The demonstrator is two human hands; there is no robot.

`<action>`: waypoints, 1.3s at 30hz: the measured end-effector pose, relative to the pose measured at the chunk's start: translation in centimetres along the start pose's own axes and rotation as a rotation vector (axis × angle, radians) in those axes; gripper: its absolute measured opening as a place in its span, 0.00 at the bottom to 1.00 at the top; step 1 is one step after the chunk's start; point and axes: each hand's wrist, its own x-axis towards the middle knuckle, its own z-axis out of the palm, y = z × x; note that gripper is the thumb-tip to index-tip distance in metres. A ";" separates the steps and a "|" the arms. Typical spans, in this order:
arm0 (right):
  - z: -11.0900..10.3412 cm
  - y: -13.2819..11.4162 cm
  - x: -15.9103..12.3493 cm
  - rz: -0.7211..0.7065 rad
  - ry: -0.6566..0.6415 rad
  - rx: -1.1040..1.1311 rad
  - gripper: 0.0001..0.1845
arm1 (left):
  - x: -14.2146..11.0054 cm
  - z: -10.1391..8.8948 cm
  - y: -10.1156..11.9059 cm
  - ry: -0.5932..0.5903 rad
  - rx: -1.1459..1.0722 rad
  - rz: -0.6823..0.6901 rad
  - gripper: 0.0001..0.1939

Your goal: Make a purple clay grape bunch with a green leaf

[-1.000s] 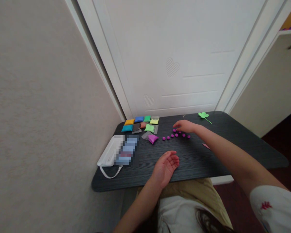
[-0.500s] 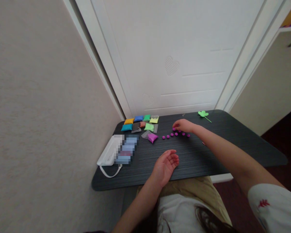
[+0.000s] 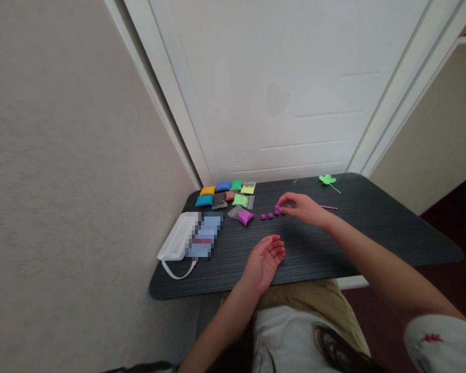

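Note:
My right hand [image 3: 303, 208] reaches over the dark table with thumb and forefinger closed on a small purple clay ball [image 3: 277, 206]. Beneath and to the left of it runs a row of similar purple balls [image 3: 270, 216]; my fingers hide some of them. A purple clay packet [image 3: 246, 217] with a clear plastic end lies left of the row. Nearer to me, my left hand [image 3: 264, 260] rests near the table's front edge, palm turned inward. Its fingers are loosely bent, apart from the thumb, and nothing is in it.
Several coloured clay packets [image 3: 205, 200] lie at the back left of the table [image 3: 233, 274]. A white case [image 3: 177, 243] with a cable sits beside a blurred-out phone [image 3: 205, 235]. At the back right are a green clover shape [image 3: 327, 180] and a thin pink stick [image 3: 328, 207].
My right hand has shifted slightly toward me, with thumb and forefinger now plainly seen on a purple ball. The pink stick shows more. My left hand stays nearly still.

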 end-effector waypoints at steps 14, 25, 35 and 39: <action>3.4 -7.9 -9.6 -0.363 0.515 0.300 0.22 | -6.3 5.2 3.1 0.081 0.886 0.624 0.17; 3.1 -9.2 -12.0 -0.335 0.568 0.258 0.25 | -8.8 5.7 3.6 -0.112 1.499 1.094 0.25; 3.3 -9.3 -12.5 -0.259 0.612 0.369 0.25 | -9.0 5.8 4.0 -0.169 1.432 1.149 0.18; 3.2 -9.4 -12.5 -0.262 0.589 0.373 0.25 | -9.0 5.8 3.8 -0.149 1.355 1.108 0.17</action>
